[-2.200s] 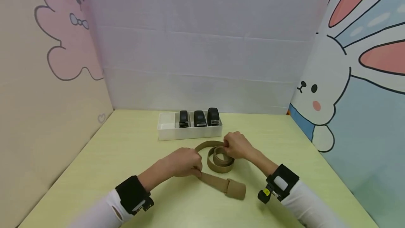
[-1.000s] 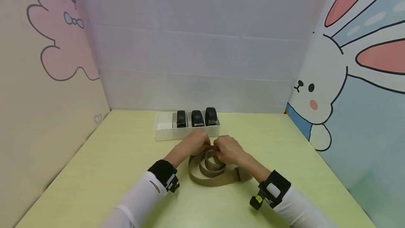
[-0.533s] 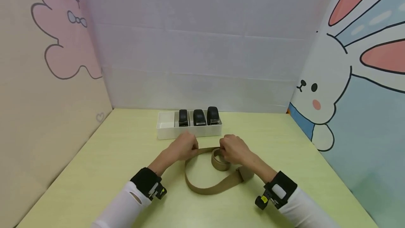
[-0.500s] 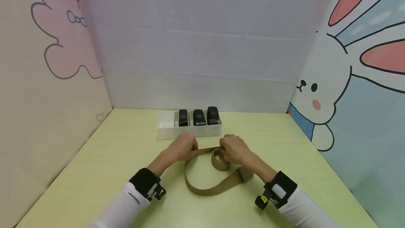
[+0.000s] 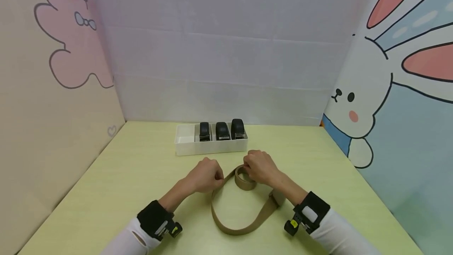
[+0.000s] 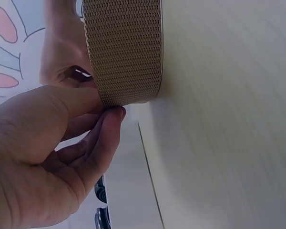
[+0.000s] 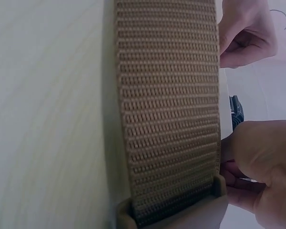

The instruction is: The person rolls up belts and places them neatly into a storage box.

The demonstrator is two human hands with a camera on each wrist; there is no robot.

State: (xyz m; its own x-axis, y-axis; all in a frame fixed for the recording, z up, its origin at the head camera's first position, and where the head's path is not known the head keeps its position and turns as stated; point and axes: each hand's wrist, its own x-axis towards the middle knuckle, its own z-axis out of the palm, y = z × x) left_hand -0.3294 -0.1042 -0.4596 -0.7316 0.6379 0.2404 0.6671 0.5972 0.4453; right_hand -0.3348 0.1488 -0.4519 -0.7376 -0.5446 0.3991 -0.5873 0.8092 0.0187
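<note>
A tan webbing belt stands on its edge on the table, partly wound into a small coil. From the coil a wide loop swings toward me and round to the buckle. My left hand pinches the strap left of the coil; thumb and fingertips meet at its edge in the left wrist view, where the webbing looms close. My right hand holds the coil's far side, its fingertips partly hidden. In the right wrist view the strap runs down into the buckle.
Behind my hands is a white divided box. Three rolled black belts stand in its compartments, and its left compartment holds none. A white wall rises behind the table, with printed side walls.
My left hand has gone from the strap's near stretch to beside the coil, then drawn slightly toward me. The coil is tighter, and the loose loop now bulges nearer to me. My right hand stays at the coil.
</note>
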